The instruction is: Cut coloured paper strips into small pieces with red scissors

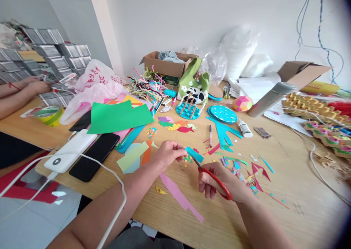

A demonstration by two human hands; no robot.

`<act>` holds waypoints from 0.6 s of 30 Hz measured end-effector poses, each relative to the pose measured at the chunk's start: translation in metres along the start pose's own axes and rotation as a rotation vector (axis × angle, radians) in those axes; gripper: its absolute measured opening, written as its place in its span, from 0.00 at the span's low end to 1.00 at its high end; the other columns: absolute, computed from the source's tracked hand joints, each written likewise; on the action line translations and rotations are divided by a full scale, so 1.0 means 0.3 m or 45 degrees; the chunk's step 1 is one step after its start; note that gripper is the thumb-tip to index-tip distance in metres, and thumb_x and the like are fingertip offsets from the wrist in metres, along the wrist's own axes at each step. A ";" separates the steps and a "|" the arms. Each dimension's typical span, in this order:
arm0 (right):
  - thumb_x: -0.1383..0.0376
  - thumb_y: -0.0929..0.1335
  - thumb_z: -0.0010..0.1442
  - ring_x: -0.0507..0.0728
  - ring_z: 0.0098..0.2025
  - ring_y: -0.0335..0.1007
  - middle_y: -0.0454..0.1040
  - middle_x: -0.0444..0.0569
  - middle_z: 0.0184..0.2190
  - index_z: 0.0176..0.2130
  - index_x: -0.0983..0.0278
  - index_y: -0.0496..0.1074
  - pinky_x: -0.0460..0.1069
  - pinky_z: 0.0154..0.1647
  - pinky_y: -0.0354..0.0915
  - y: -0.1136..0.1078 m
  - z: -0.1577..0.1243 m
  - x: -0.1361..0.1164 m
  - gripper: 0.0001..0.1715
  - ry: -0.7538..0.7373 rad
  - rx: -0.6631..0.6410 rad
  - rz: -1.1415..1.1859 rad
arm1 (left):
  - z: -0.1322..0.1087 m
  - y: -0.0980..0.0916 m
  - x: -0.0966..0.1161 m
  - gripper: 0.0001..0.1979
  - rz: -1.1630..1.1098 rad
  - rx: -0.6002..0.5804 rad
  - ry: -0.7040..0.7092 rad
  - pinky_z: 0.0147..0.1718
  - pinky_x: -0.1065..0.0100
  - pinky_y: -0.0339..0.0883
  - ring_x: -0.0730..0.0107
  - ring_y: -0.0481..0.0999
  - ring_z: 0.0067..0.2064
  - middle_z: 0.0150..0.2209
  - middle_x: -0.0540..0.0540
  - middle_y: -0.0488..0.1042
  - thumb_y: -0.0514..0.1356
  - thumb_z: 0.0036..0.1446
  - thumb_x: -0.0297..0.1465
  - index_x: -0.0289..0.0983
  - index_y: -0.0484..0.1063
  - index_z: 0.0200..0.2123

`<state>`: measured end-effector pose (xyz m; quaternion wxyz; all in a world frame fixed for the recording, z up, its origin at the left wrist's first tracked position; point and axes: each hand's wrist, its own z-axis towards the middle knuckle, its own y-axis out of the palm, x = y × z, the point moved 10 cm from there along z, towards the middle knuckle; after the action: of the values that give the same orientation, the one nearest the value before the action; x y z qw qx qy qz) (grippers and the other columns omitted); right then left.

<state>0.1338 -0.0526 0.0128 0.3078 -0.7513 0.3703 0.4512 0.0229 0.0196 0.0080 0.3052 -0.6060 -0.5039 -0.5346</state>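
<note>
My left hand point(170, 154) pinches the left end of a small blue paper piece point(195, 155) above the table. In my right hand point(216, 179) is a pair of red-handled scissors point(219, 186), whose blades reach to the lower edge of the blue paper. Whether the blades are cutting into it I cannot tell. Under the hands lies a pink paper strip point(179, 197). Beyond them are several coloured paper fish point(185, 129), a pen point(210, 135) and a cut blue sheet point(222, 132). Paper scraps point(241, 166) are scattered to the right of the scissors.
Green paper point(120, 115) tops a stack at left, beside a black phone point(94, 157) and a white power bank point(70, 152) with a cable crossing my left arm. Behind are a panda bag point(193, 86), a glue bottle point(245, 128) and a grey flask point(271, 100). Another person's hands point(33, 88) work far left.
</note>
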 end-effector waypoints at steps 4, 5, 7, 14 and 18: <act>0.46 0.69 0.48 0.51 0.17 0.71 0.74 0.49 0.19 0.24 0.69 0.67 0.41 0.15 0.62 -0.001 0.012 0.020 0.27 0.049 0.046 0.035 | -0.008 0.026 0.002 0.08 0.048 -0.071 0.001 0.24 0.72 0.61 0.77 0.67 0.22 0.20 0.49 0.70 0.63 0.40 0.31 0.32 0.72 0.24; 0.46 0.69 0.48 0.51 0.17 0.71 0.74 0.49 0.18 0.24 0.69 0.67 0.41 0.15 0.62 0.000 0.014 0.023 0.28 0.048 0.044 0.040 | -0.010 0.031 0.001 0.07 0.046 -0.087 -0.007 0.24 0.72 0.61 0.77 0.67 0.22 0.20 0.49 0.70 0.63 0.40 0.31 0.32 0.72 0.23; 0.45 0.69 0.48 0.51 0.17 0.71 0.73 0.49 0.18 0.23 0.69 0.68 0.41 0.15 0.63 0.003 0.016 0.025 0.28 0.039 0.032 0.041 | -0.013 0.040 -0.001 0.07 0.039 -0.116 -0.028 0.24 0.73 0.60 0.77 0.66 0.21 0.19 0.50 0.69 0.63 0.39 0.30 0.32 0.71 0.23; 0.43 0.69 0.46 0.51 0.17 0.71 0.74 0.48 0.18 0.24 0.69 0.68 0.41 0.15 0.63 0.013 0.017 0.007 0.29 -0.014 -0.004 0.039 | -0.020 0.060 -0.011 0.09 -0.018 -0.200 -0.082 0.24 0.72 0.61 0.77 0.67 0.21 0.18 0.49 0.69 0.64 0.38 0.31 0.31 0.72 0.23; 0.44 0.69 0.46 0.51 0.18 0.72 0.74 0.48 0.19 0.24 0.69 0.69 0.41 0.16 0.64 0.017 0.021 -0.002 0.29 -0.034 -0.014 0.032 | -0.021 0.071 -0.021 0.10 -0.028 -0.260 -0.105 0.24 0.72 0.60 0.77 0.67 0.21 0.18 0.50 0.69 0.65 0.38 0.32 0.31 0.72 0.23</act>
<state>0.1264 -0.0503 0.0102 0.3030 -0.7422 0.3731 0.4670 0.0412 0.0057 0.0069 0.2151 -0.6498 -0.4657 -0.5609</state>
